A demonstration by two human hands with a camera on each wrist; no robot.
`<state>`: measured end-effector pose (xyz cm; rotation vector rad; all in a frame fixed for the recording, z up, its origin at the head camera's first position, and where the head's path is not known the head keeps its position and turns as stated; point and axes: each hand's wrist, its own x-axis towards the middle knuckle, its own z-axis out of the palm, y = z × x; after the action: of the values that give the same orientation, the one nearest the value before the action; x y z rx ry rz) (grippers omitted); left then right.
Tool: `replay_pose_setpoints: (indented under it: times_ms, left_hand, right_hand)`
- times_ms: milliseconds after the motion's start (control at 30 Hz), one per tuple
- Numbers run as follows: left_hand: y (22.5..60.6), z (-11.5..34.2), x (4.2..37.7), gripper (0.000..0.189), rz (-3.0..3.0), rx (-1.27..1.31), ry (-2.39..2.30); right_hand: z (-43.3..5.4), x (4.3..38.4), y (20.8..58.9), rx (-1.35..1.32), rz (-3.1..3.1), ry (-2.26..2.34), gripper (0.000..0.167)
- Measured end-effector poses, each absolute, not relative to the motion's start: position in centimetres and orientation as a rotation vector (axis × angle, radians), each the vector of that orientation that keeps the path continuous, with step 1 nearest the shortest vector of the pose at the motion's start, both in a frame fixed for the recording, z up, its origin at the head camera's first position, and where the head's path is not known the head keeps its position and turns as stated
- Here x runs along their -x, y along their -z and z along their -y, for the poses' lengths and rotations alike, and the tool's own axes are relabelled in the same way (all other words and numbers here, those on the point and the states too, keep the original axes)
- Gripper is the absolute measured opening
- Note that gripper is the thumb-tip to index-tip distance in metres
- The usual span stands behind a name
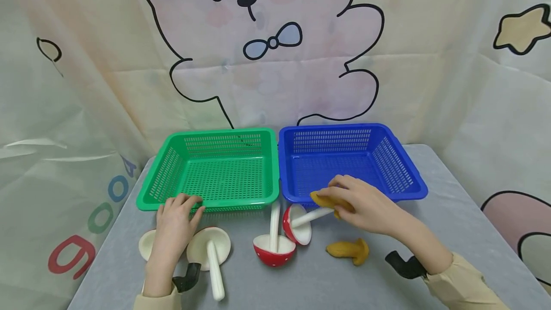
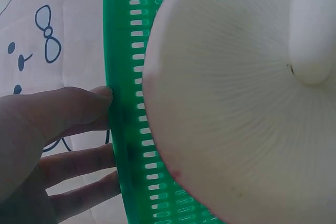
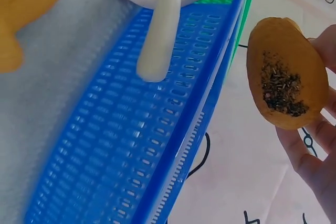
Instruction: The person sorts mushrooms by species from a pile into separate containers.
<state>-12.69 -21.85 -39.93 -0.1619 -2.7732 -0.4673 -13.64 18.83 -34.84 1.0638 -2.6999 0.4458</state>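
Observation:
My right hand (image 1: 366, 204) holds a yellow-brown toy mushroom (image 1: 329, 200) by the front rim of the blue basket (image 1: 419, 190). In the right wrist view this mushroom (image 3: 286, 72) shows dark specks on its rounded end. A second yellow-brown mushroom (image 1: 347, 249) lies on the table below that hand. My left hand (image 1: 176, 224) rests its fingertips on the front rim of the green basket (image 1: 142, 202), holding nothing. Beside it, a large mushroom (image 1: 214, 257) lies with its pale underside and stem showing. Another pale cap (image 1: 147, 244) is partly hidden by the left forearm.
Two red-capped mushrooms with white stems, one upturned (image 1: 275, 257) and one tilted on its side (image 1: 301, 226), lie before the baskets. Both baskets stand side by side on the grey table (image 1: 314, 286). A printed curtain (image 1: 409, 37) hangs behind.

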Motion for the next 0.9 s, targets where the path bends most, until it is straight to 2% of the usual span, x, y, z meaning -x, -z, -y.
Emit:
replay_pose_setpoints:
  times_ms: [533,900]
  left_hand:
    - [40.0,22.0,12.6,0.023,2.776,0.156,0.479]
    - [40.0,21.9,12.6,0.023,2.779,0.158,0.477]
  right_hand:
    - [-14.7,17.1,33.2,-1.062,2.796,-0.576,0.041]
    - [-11.7,19.6,32.7,-1.13,2.798,-0.466,0.041]
